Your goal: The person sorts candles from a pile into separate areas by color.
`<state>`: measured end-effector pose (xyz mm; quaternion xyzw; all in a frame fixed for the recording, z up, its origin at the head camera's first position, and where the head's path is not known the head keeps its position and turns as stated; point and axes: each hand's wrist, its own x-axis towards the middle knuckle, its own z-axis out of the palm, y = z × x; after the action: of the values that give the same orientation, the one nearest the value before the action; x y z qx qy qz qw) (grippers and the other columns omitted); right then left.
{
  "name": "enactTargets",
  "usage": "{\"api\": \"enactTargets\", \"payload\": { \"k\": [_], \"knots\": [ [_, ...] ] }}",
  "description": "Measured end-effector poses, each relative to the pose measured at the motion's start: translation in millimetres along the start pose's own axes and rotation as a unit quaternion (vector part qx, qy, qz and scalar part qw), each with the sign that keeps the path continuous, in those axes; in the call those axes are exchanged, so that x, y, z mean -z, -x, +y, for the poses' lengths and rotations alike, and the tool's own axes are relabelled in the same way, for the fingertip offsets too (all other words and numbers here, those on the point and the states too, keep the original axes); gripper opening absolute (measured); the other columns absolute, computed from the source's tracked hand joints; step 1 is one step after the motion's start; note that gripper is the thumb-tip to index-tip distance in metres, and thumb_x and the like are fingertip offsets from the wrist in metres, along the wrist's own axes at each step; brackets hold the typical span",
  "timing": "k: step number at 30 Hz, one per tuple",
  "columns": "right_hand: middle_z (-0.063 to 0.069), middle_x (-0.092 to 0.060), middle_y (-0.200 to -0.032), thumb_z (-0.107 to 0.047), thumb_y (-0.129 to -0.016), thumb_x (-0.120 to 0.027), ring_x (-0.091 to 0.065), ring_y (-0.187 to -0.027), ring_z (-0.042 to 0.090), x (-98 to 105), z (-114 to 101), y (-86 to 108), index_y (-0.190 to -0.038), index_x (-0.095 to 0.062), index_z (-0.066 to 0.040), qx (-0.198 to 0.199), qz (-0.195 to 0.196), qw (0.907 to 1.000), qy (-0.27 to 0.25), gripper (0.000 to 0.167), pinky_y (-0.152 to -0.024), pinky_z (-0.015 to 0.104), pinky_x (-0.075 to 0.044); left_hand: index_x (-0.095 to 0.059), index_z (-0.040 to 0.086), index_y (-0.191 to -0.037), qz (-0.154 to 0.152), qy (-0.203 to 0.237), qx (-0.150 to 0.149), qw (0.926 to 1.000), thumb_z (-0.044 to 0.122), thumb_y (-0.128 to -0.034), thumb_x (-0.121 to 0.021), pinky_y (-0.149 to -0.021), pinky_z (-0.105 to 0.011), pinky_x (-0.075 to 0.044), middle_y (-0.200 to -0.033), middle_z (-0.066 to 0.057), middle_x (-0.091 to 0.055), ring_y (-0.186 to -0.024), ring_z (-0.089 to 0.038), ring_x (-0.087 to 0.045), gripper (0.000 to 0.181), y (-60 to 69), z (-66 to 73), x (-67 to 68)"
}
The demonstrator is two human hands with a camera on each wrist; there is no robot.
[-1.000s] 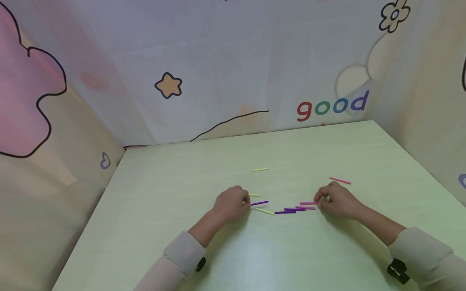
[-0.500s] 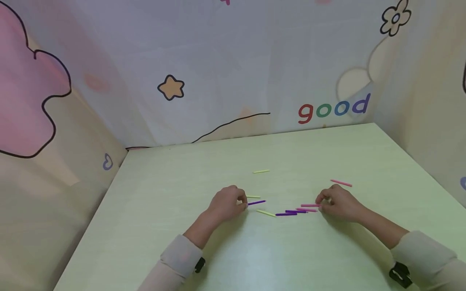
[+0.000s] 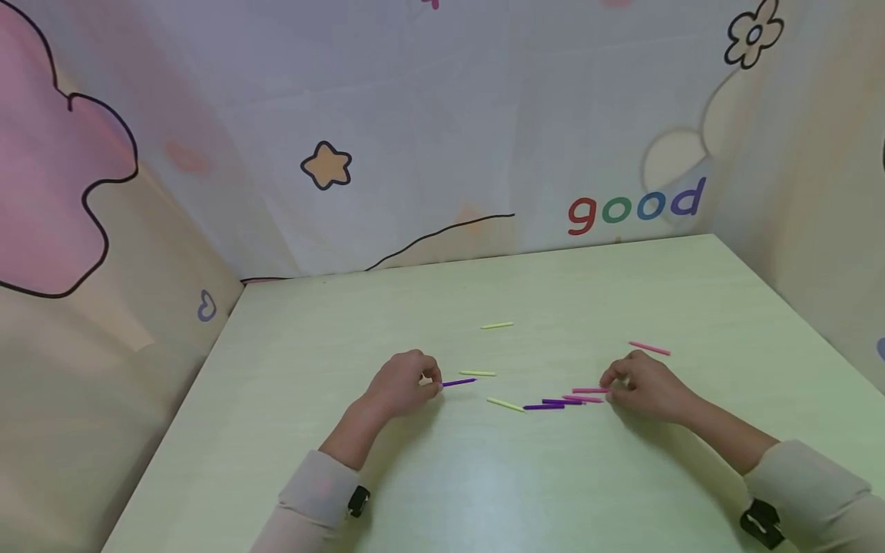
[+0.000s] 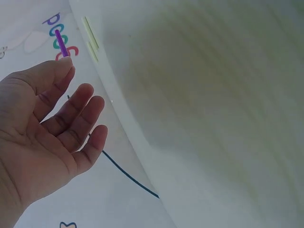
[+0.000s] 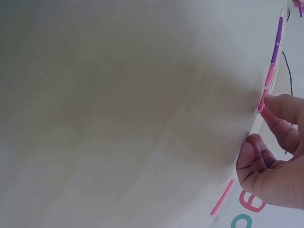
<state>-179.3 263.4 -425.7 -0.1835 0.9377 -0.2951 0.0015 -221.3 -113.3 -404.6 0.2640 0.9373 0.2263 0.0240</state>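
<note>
Between thumb and index finger, the left hand (image 3: 403,384) pinches one end of a purple stick (image 3: 459,382), which points right; the left wrist view shows this purple stick (image 4: 61,42) at the fingertips of the left hand (image 4: 52,123). The right hand (image 3: 643,385) has its thumb and index finger at the end of a pink stick (image 3: 588,390). A second pink stick (image 3: 584,399) and two purple sticks (image 3: 561,402) (image 3: 544,407) lie beside it in a staggered row. In the right wrist view the right hand (image 5: 275,156) touches the pink end of that row.
Yellow sticks lie on the table (image 3: 311,330): one (image 3: 478,373) near the left hand, one (image 3: 505,404) left of the row, one (image 3: 497,326) farther back. A loose pink stick (image 3: 650,349) lies behind the right hand. Printed cloth walls (image 3: 429,138) stand behind and beside the table.
The left hand has moved left with the purple stick, uncovering more of the nearby yellow stick. The right hand has stayed nearly still at the pink stick. The head view has shifted slightly.
</note>
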Motion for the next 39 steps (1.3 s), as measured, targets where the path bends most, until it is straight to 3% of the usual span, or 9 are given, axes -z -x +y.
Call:
{"api": "enactTargets", "payload": {
  "k": [13,39],
  "knots": [
    [0.006,-0.055,-0.089,-0.002,-0.075,-0.069,-0.049,-0.072,0.017,-1.1,0.8,-0.1,-0.084,-0.069,-0.009,-0.001,0.004,1.0000,0.004,0.012,-0.063,0.033,-0.043,-0.064,0.017,-0.074,0.024,0.008,0.044,0.9987,0.010,-0.0805,-0.068,-0.071,-0.034,-0.045,-0.082,0.001,-0.058,-0.080,-0.019,-0.056,0.010,7.6,-26.9,6.9],
    [0.008,-0.055,-0.090,-0.001,-0.075,-0.069,-0.049,-0.072,0.018,-1.4,0.7,-1.3,-0.084,-0.068,-0.009,-0.018,0.000,0.9998,-0.011,0.012,-0.062,0.032,-0.042,-0.065,0.012,-0.077,0.015,0.016,0.130,0.9913,0.009,-0.0828,-0.066,-0.071,-0.035,-0.042,-0.081,0.000,-0.057,-0.077,-0.018,-0.051,0.007,23.3,-69.2,24.3]
  ]
}}
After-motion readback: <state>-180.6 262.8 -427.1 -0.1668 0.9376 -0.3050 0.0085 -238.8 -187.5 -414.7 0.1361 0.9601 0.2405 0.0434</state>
